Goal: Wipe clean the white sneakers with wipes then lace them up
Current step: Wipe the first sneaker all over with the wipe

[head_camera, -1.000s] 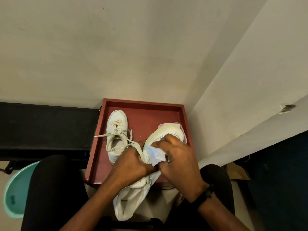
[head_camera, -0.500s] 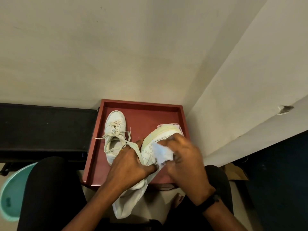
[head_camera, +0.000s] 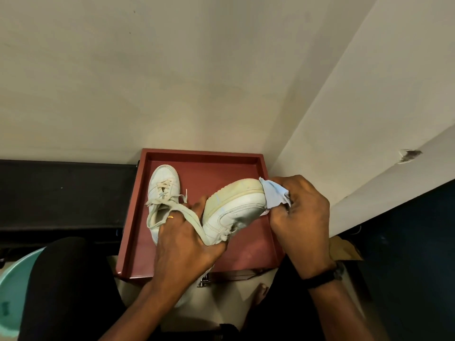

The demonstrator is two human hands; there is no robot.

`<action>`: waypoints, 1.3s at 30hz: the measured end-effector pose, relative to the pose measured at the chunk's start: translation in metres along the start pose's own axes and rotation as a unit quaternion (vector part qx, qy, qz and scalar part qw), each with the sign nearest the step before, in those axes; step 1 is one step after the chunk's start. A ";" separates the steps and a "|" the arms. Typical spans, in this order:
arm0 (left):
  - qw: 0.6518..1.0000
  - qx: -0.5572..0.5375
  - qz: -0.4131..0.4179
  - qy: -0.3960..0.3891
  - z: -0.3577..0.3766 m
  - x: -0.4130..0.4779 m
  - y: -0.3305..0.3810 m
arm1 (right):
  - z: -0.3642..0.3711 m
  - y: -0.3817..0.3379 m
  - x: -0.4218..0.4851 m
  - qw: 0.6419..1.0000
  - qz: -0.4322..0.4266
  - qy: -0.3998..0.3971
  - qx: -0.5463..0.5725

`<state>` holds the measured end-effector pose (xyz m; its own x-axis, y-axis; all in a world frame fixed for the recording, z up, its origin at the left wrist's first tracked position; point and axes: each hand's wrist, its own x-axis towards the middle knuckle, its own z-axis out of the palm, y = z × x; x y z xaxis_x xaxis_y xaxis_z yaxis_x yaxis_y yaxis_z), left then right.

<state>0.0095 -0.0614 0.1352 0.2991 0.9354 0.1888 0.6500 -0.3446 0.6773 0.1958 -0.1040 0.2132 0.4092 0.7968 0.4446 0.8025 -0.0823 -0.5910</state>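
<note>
One white leather sneaker (head_camera: 236,212), sole yellowed: raised over the red square tray (head_camera: 202,153), tipped on its side, sole up and leftward, toe to the right, flat off-white lace (head_camera: 193,219) trailing loose. One crumpled pale-blue wipe (head_camera: 274,196): against that toe. One second white sneaker (head_camera: 162,185): upright in the tray's left half, loosely laced.

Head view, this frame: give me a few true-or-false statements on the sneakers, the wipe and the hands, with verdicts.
1. The right hand holds a wipe at the toe of the held sneaker. True.
2. The left hand lies flat and empty on the tray. False: it grips the held sneaker.
3. The other sneaker lies in the tray with nothing wiping it. True.
4. The held sneaker stands sole down. False: it is held tilted on its side, with the sole showing.
</note>
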 end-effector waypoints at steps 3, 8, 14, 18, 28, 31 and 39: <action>0.998 0.039 0.008 0.057 -0.001 -0.001 0.006 | -0.001 -0.005 -0.004 1.000 -0.019 0.001 -0.012; 0.995 0.091 -0.019 0.034 0.003 0.001 -0.003 | 0.006 -0.020 -0.018 0.995 -0.068 -0.019 -0.064; 0.982 0.180 0.018 0.043 0.003 0.000 -0.007 | 0.020 -0.037 -0.031 0.986 -0.099 -0.085 -0.104; 0.984 0.171 0.012 0.050 -0.001 0.004 -0.007 | 0.009 -0.032 -0.021 0.990 -0.081 -0.084 -0.085; 0.990 0.113 0.025 0.081 -0.004 0.004 -0.002 | 0.006 -0.021 -0.024 0.997 -0.064 -0.009 -0.044; 0.990 0.117 0.030 0.078 -0.002 0.005 -0.006 | 0.011 -0.023 -0.030 0.993 -0.097 -0.046 -0.042; 0.992 0.026 0.039 0.118 0.008 0.013 -0.021 | -0.008 -0.019 -0.016 0.965 0.072 0.021 0.253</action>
<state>0.0059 -0.0428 0.1176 0.1822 0.8966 0.4036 0.6683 -0.4140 0.6181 0.1774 -0.1202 0.2228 0.5267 0.7726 0.3546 0.4259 0.1212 -0.8966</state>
